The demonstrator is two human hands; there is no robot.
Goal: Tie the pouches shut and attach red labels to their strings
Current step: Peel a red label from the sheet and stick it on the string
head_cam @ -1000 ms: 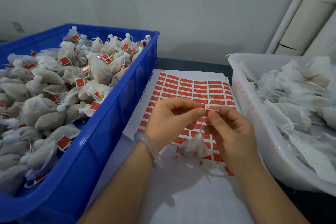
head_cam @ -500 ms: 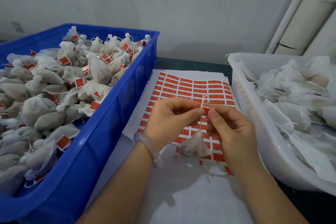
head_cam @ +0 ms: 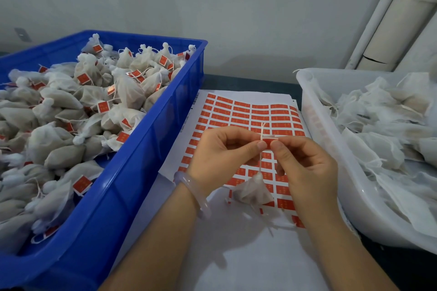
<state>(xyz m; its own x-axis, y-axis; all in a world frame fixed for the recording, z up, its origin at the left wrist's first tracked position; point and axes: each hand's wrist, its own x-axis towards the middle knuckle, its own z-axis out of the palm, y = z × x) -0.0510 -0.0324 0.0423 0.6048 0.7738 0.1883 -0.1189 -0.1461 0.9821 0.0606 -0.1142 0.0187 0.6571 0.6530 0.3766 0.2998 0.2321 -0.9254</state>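
Pinching a red label (head_cam: 269, 142), left grip (head_cam: 220, 156) and right grip (head_cam: 305, 169) hang over the sticker sheet (head_cam: 238, 111) beside blue crate (head_cam: 151, 142).

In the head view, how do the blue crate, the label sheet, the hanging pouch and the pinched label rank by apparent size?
Largest to smallest:
1. blue crate
2. label sheet, partly covered
3. hanging pouch
4. pinched label
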